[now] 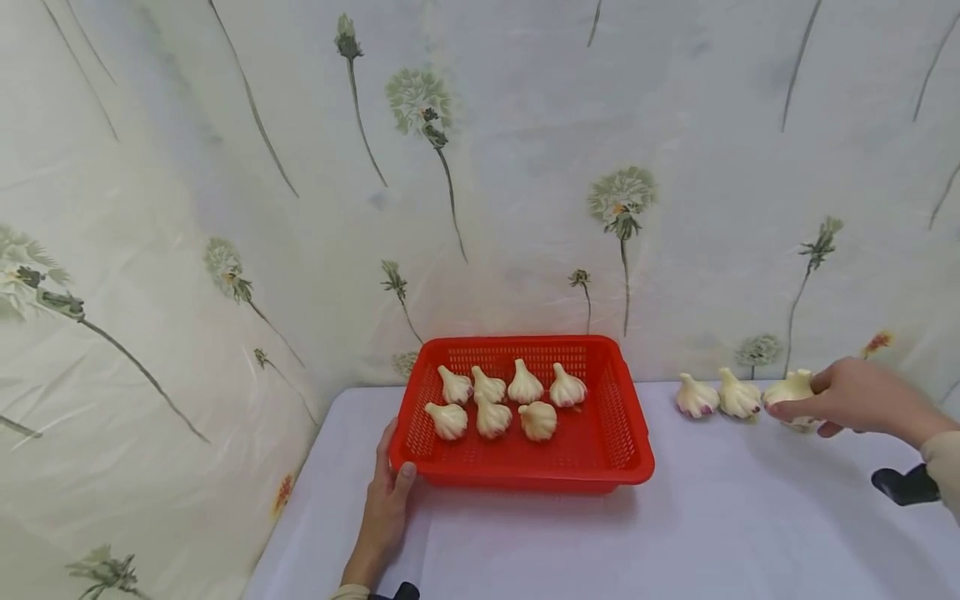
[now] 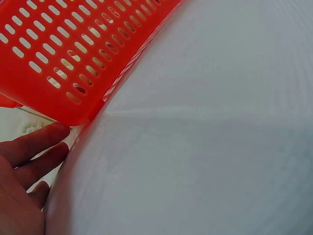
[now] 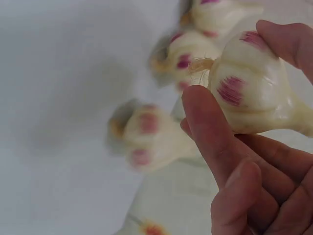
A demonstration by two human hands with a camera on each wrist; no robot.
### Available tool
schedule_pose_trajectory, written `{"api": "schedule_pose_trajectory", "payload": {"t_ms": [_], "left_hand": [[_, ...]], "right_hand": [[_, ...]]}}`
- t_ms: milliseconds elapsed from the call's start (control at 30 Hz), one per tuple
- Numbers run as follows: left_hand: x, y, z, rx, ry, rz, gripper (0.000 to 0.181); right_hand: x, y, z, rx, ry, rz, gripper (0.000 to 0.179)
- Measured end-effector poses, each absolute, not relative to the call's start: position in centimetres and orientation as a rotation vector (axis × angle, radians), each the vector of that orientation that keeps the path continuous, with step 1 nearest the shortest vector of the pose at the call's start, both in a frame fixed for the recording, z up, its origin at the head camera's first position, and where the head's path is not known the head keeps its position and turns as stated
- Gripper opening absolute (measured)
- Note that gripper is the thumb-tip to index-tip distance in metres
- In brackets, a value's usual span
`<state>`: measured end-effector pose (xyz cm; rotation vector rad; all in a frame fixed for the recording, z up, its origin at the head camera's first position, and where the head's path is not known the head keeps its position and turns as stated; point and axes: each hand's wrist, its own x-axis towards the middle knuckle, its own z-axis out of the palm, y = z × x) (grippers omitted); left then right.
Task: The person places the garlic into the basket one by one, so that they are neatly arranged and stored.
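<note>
My right hand (image 1: 870,402) is at the far right of the head view. It holds a garlic bulb (image 3: 261,93) between thumb and fingers, its root end and purple streaks showing in the right wrist view. Three more bulbs stand behind it there, the lowest a blurred garlic bulb (image 3: 154,134). At the left front corner of a red plastic basket (image 1: 525,482), my left hand (image 1: 386,508) rests with fairly straight fingers against the side. Its fingertips (image 2: 58,132) touch the basket's lower corner in the left wrist view. Inside the basket sit several garlic bulbs (image 1: 451,421) in two rows.
A white cloth covers the table (image 1: 525,550). Right of the basket, other garlic bulbs (image 1: 697,397) stand in a row along the table's back edge. Curtain-like sheeting (image 1: 525,208) with dandelion prints hangs behind and to the left.
</note>
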<state>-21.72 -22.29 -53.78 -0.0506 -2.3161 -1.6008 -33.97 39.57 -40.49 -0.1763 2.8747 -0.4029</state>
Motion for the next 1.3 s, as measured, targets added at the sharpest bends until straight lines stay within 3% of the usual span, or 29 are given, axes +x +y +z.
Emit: {"api": "schedule_pose_trajectory", "payload": {"t_ms": [200, 533, 700, 967, 1300], "left_hand": [[-21.7, -22.1, -53.5, -0.035, -2.327, -1.6, 0.062], [-21.5, -21.9, -53.3, -0.047, -2.314, -1.611, 0.063], [-20.4, -21.3, -50.9, -0.076, -2.325, -1.616, 0.063], [-21.6, -22.2, -53.5, -0.051, -2.309, -1.606, 0.063], [-21.6, -22.3, -53.6, -0.061, -2.321, -1.608, 0.062]], "right_hand": [[-34.2, 34.7, -39.0, -0.328, 2.924, -0.492, 0.06], [-35.0, 27.6, -36.8, -0.443, 2.915, -0.593, 0.069], [-35.6, 24.7, -36.0, -0.467, 2.876, -0.673, 0.074], [-36.7, 19.7, -34.9, -0.549, 2.761, -0.777, 0.06], [-38.3, 15.8, -36.0, -0.57, 2.705, -0.706, 0.038]]}}
